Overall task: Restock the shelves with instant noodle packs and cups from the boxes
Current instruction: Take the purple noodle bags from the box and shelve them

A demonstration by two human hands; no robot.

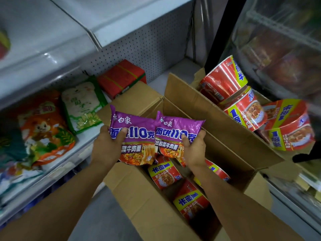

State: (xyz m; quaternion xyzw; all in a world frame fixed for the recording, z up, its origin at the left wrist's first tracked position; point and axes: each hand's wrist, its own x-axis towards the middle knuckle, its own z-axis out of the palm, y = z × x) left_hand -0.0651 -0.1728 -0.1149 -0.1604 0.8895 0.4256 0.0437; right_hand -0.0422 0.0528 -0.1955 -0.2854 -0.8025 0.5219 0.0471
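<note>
Above box (139,197): pack (137,136) in left hand (107,145)

Purple noodle packs (137,136): "白象", "110克"; red cups (288,126): "1倍半".

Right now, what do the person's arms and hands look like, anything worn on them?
Both forearms are bare as far as the head view shows, with no sleeve edge in sight. The left hand and right hand wear no gloves, and no watch, bracelet or ring is visible on either. Fingernails look short and unpainted. The upper arms run out of frame, so any sleeves there cannot be seen.
</note>
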